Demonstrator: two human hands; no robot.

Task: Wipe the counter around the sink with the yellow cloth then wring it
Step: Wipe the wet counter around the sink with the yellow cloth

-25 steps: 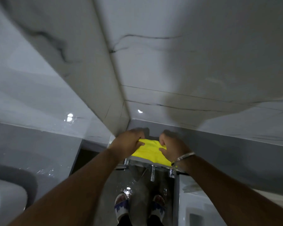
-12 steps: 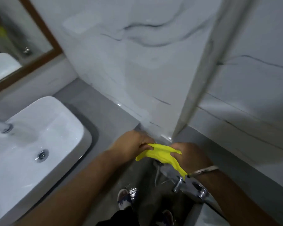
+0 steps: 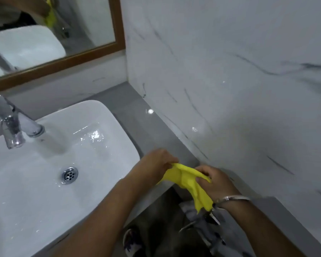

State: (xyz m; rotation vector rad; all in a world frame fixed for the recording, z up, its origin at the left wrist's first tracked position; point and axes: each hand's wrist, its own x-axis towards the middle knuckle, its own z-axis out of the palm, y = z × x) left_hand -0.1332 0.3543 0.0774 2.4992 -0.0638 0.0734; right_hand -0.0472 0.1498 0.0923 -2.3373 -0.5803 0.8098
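Observation:
Both of my hands hold the yellow cloth (image 3: 187, 180) over the front right corner of the grey counter (image 3: 137, 115). My left hand (image 3: 156, 164) grips its upper left end. My right hand (image 3: 213, 182), with a metal bangle on the wrist, grips the other end, and a loose tail of cloth hangs down below it. The cloth is bunched and stretched between the two hands. The white basin of the sink (image 3: 104, 115) lies to the left, wet inside, with a round metal drain (image 3: 69, 174).
A chrome tap (image 3: 12, 125) stands at the basin's back left. A wood-framed mirror (image 3: 119, 25) hangs above. A marble wall (image 3: 230, 89) borders the counter on the right. Below the counter edge are a chrome pipe fitting (image 3: 211, 217), the floor and my sandalled foot (image 3: 130, 240).
The view has swung left and down from the marble wall to the sink and counter. Both hands kept hold of the cloth, which now hangs longer under the right hand.

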